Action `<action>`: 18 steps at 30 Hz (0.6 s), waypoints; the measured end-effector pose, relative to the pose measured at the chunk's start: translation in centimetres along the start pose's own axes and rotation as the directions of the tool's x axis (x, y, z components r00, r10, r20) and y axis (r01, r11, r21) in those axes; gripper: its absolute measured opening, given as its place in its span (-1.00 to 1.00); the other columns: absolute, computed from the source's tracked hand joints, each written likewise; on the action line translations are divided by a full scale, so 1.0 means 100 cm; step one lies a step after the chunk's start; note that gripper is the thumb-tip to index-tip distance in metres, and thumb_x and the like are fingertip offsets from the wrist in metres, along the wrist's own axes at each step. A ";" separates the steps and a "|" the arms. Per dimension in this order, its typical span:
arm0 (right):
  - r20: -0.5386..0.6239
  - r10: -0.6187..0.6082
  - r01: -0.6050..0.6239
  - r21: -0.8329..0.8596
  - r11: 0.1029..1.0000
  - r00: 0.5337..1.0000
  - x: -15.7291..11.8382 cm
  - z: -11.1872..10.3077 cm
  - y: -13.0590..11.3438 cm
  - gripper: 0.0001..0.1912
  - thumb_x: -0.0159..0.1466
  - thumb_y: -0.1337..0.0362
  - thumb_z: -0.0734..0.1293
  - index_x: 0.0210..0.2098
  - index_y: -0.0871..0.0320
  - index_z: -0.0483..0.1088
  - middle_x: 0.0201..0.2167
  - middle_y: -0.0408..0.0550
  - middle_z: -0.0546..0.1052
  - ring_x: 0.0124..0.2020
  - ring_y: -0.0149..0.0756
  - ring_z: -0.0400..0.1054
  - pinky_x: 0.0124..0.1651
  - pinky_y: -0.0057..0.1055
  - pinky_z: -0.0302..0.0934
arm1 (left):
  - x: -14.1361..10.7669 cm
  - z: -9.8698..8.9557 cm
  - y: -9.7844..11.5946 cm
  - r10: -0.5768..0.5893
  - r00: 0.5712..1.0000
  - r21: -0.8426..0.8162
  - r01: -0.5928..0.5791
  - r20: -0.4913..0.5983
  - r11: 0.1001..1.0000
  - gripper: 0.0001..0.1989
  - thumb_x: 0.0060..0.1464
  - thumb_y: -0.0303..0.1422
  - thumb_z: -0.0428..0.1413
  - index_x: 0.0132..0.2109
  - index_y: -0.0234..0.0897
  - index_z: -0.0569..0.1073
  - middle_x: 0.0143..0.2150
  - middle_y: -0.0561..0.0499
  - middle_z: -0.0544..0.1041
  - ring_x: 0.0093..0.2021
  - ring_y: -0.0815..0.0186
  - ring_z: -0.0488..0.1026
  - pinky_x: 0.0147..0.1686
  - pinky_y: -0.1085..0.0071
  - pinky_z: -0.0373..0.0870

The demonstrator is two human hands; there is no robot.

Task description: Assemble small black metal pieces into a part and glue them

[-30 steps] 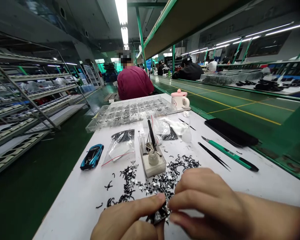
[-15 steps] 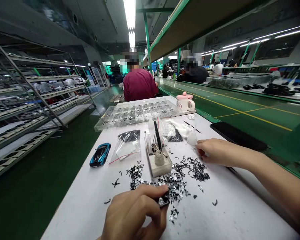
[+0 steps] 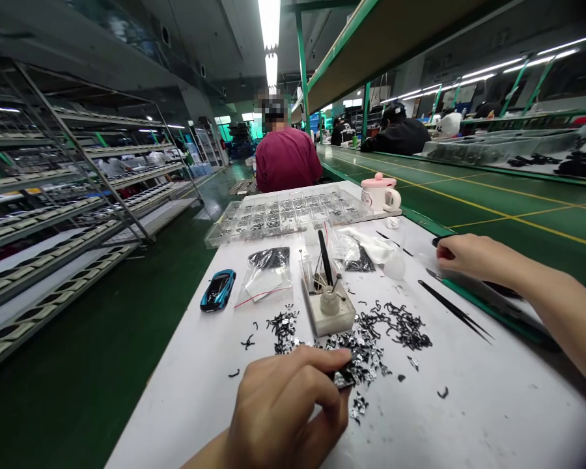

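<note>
Evidently, in the head view, a black part is held low in the frame, just right of centre, above the white table. It is pinched in the left hand, between index finger on top and thumb beneath, with the other fingers folded. By its look it should prove light, stiff and a little slippery where glossy; it is best gripped by its edges, with gentle pressure. Small metal pieces are spread just beside it, loose and easily scattered.

At right, the right hand is held with fingers curled inward, near the phone and the tip of the green knife. Its fingertips are partly hidden, so whether anything is pinched cannot be told.
</note>
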State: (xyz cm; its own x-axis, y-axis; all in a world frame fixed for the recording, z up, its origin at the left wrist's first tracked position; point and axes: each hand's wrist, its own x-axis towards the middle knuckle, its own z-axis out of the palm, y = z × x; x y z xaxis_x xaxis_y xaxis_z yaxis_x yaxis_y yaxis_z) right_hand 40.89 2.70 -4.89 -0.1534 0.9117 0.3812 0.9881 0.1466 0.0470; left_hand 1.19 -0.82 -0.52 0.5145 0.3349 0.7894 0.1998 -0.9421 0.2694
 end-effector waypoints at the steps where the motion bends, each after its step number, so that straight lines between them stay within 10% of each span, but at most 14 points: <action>1: -0.044 0.004 -0.004 0.012 1.000 0.999 0.002 -0.001 0.000 -0.61 0.41 0.17 0.18 -0.51 0.20 0.33 -0.66 -0.32 0.27 -0.74 -0.63 0.08 -0.72 -0.65 -0.04 | 0.000 0.001 0.000 0.004 1.000 -0.002 -0.004 -0.008 1.000 -0.76 -0.10 -0.70 0.13 -0.45 -0.28 0.32 -0.28 -0.02 0.63 -0.37 0.37 0.60 -0.39 0.60 0.50; 5: -0.231 -0.017 0.044 0.111 0.993 0.973 0.011 -0.026 -0.033 -0.54 0.38 0.08 0.11 -0.51 0.19 0.39 -0.71 -0.29 0.25 -0.79 -0.67 0.04 -0.75 -0.69 -0.21 | -0.002 0.003 -0.001 0.034 0.999 -0.004 -0.034 -0.015 0.999 -0.75 -0.12 -0.70 0.13 -0.47 -0.28 0.29 -0.28 -0.04 0.63 -0.37 0.36 0.60 -0.35 0.58 0.52; 9: -0.364 -0.095 0.210 0.291 0.934 0.927 0.002 -0.057 -0.110 -0.89 0.33 0.26 0.23 -0.30 0.11 0.37 -0.52 -0.18 0.46 -0.59 -0.50 0.32 -0.58 -0.62 0.19 | -0.002 -0.004 0.000 0.094 0.995 0.042 -0.093 -0.018 0.995 -0.76 -0.04 -0.65 0.16 -0.49 -0.30 0.30 -0.26 -0.07 0.63 -0.29 0.36 0.61 -0.24 0.60 0.52; 14: -0.397 -0.341 0.523 0.618 0.588 0.852 -0.029 -0.061 -0.189 -0.73 0.22 0.49 0.34 -0.12 0.14 0.30 -0.34 -0.15 0.46 -0.35 -0.46 0.39 -0.32 -0.56 0.33 | -0.003 -0.004 0.004 0.107 0.994 0.058 -0.108 0.012 0.992 -0.78 0.13 -0.56 0.07 -0.47 -0.30 0.39 -0.22 -0.03 0.63 -0.20 0.38 0.59 -0.07 0.64 0.46; 18: -0.418 -0.364 0.548 0.521 0.655 0.832 -0.041 -0.059 -0.199 -0.85 0.32 0.45 0.26 -0.12 0.18 0.32 -0.37 -0.13 0.44 -0.36 -0.43 0.39 -0.29 -0.51 0.31 | -0.006 0.008 0.005 0.093 0.982 0.038 -0.088 -0.163 0.995 -0.67 0.25 -0.49 -0.07 -0.47 -0.22 0.39 -0.26 0.08 0.64 -0.27 0.40 0.60 -0.13 0.60 0.52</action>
State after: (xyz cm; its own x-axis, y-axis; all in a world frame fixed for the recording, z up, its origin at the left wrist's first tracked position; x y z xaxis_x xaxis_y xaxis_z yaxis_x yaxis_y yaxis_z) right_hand 21.90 -6.18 -1.97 -0.4818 0.5452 0.6860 0.5561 0.7953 -0.2414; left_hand 1.66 -1.43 -1.32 0.3882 0.2382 0.8902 0.1854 -0.9665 0.1778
